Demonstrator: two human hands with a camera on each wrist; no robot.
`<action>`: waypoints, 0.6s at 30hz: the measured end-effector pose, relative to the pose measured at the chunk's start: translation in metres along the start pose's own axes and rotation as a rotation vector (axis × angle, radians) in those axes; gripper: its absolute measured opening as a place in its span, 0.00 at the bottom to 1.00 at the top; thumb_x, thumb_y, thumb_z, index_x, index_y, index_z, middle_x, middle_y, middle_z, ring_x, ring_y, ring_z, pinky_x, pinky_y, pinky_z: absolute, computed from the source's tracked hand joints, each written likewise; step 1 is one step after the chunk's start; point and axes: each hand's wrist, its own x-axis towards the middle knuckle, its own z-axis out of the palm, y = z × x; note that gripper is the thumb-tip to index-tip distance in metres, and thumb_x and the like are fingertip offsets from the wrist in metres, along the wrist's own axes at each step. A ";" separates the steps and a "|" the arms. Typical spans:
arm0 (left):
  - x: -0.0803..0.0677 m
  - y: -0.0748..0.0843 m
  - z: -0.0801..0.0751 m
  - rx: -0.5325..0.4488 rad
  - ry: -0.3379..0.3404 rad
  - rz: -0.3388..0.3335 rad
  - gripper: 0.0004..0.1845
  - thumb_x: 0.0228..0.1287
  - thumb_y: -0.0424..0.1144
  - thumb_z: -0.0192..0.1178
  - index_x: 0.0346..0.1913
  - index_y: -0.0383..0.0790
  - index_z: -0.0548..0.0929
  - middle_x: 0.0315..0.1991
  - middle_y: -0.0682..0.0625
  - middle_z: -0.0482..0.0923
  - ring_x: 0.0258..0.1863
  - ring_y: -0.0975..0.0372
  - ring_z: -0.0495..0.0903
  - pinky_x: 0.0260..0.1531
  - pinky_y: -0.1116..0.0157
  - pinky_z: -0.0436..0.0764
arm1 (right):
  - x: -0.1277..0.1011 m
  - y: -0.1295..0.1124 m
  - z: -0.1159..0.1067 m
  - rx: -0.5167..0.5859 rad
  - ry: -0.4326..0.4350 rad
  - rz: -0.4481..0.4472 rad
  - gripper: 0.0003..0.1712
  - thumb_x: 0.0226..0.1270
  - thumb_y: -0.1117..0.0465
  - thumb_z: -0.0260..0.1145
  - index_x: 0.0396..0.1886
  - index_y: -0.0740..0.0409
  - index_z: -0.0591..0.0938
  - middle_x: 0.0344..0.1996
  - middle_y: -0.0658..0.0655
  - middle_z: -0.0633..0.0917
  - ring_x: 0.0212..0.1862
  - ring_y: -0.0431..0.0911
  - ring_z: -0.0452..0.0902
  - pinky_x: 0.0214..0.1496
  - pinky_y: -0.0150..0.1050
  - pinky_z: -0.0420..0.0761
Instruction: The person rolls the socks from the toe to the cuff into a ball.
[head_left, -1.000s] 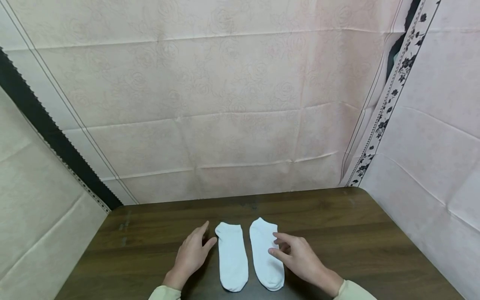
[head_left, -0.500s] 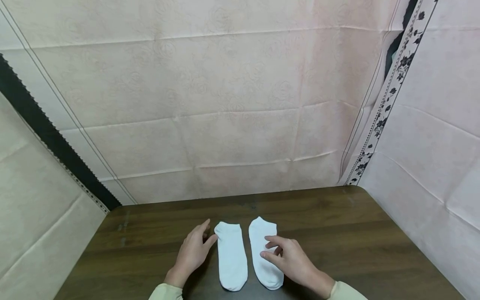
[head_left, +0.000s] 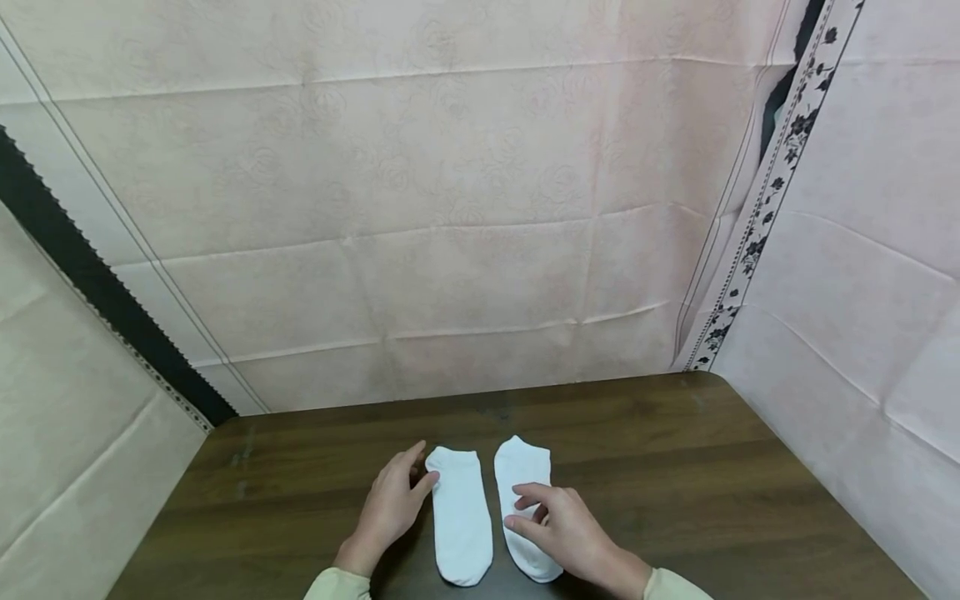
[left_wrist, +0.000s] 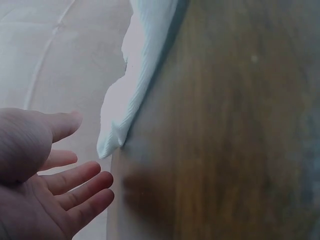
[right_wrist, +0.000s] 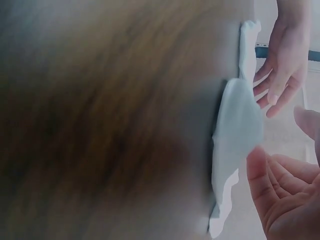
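Note:
Two white ankle socks lie flat side by side on the wooden table, cuffs toward the back. Beside the left sock (head_left: pixel 461 521) is my left hand (head_left: pixel 393 504), its thumb close to the cuff; contact cannot be made out in the head view. The left wrist view has that hand (left_wrist: pixel 65 192) with fingers loosely spread, apart from the white sock (left_wrist: pixel 132 75). Over the right sock (head_left: pixel 520 467) hovers my right hand (head_left: pixel 562 527), covering part of its middle. Its fingers are slightly bent, thumb apart, and hold nothing. In the right wrist view, a fingertip of it (right_wrist: pixel 287 195) appears close to the sock (right_wrist: pixel 237 125).
The brown wooden table (head_left: pixel 645 450) extends around both socks. A pale patterned cloth (head_left: pixel 450 250) hangs behind its back edge. More cloth hangs at the left (head_left: pixel 82 467) and right (head_left: pixel 847 333), with a black strip (head_left: pixel 112 292) at the left corner.
My right hand has moved left and slightly nearer, from the right sock's outer edge to above its middle. The left hand stays by the left sock. Both socks lie as before.

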 end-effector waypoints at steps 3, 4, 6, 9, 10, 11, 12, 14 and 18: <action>0.001 0.000 0.001 -0.006 0.001 0.001 0.29 0.70 0.39 0.64 0.70 0.33 0.72 0.58 0.40 0.77 0.51 0.51 0.78 0.49 0.49 0.78 | 0.000 0.000 0.004 0.011 0.004 -0.001 0.25 0.65 0.52 0.74 0.54 0.64 0.84 0.38 0.54 0.88 0.29 0.35 0.78 0.31 0.32 0.79; 0.001 0.000 0.001 -0.006 0.003 0.001 0.29 0.70 0.39 0.64 0.70 0.33 0.72 0.58 0.40 0.77 0.51 0.51 0.78 0.49 0.49 0.78 | 0.000 -0.001 0.005 0.014 0.006 -0.001 0.24 0.65 0.52 0.74 0.53 0.64 0.84 0.37 0.54 0.88 0.29 0.35 0.78 0.31 0.32 0.79; 0.001 -0.001 0.002 -0.008 0.006 -0.002 0.29 0.70 0.39 0.64 0.70 0.33 0.72 0.58 0.40 0.77 0.51 0.51 0.78 0.49 0.49 0.78 | 0.000 -0.002 0.008 0.027 0.010 0.005 0.23 0.64 0.53 0.74 0.53 0.65 0.85 0.36 0.53 0.88 0.28 0.35 0.78 0.30 0.32 0.78; 0.003 -0.002 0.003 -0.008 0.011 -0.005 0.28 0.70 0.38 0.64 0.69 0.32 0.72 0.58 0.40 0.77 0.50 0.51 0.78 0.49 0.49 0.79 | 0.000 -0.005 0.011 0.049 0.003 0.025 0.23 0.64 0.54 0.74 0.52 0.65 0.85 0.36 0.52 0.88 0.28 0.35 0.77 0.29 0.32 0.78; 0.003 -0.002 0.003 -0.007 0.013 -0.005 0.28 0.70 0.38 0.64 0.69 0.32 0.72 0.58 0.40 0.77 0.50 0.52 0.78 0.48 0.49 0.79 | 0.001 -0.005 0.012 0.050 0.000 0.028 0.23 0.65 0.54 0.74 0.52 0.65 0.85 0.36 0.52 0.88 0.28 0.35 0.77 0.29 0.32 0.78; 0.003 -0.002 0.004 -0.006 0.015 -0.005 0.28 0.70 0.38 0.64 0.69 0.32 0.73 0.58 0.40 0.77 0.50 0.52 0.78 0.48 0.49 0.79 | 0.001 -0.006 0.013 0.050 -0.003 0.030 0.23 0.65 0.54 0.73 0.52 0.65 0.85 0.35 0.52 0.88 0.28 0.35 0.77 0.29 0.32 0.78; 0.003 -0.002 0.004 -0.006 0.017 -0.005 0.28 0.70 0.38 0.65 0.69 0.32 0.73 0.57 0.40 0.77 0.50 0.52 0.78 0.48 0.49 0.79 | 0.002 -0.006 0.013 0.047 -0.006 0.030 0.23 0.65 0.54 0.73 0.52 0.65 0.85 0.35 0.52 0.88 0.27 0.35 0.77 0.29 0.32 0.78; 0.004 -0.002 0.005 -0.008 0.020 -0.007 0.28 0.70 0.38 0.65 0.68 0.32 0.73 0.57 0.40 0.77 0.50 0.52 0.78 0.49 0.49 0.79 | 0.003 -0.007 0.015 0.036 -0.010 0.026 0.22 0.65 0.55 0.73 0.51 0.65 0.85 0.35 0.52 0.88 0.27 0.34 0.77 0.29 0.32 0.77; 0.007 -0.002 0.008 -0.016 0.023 -0.012 0.27 0.70 0.39 0.65 0.68 0.32 0.74 0.56 0.41 0.77 0.49 0.53 0.78 0.49 0.50 0.78 | 0.005 -0.008 0.018 0.029 -0.030 0.030 0.21 0.64 0.55 0.74 0.50 0.65 0.85 0.34 0.52 0.88 0.26 0.34 0.76 0.29 0.31 0.77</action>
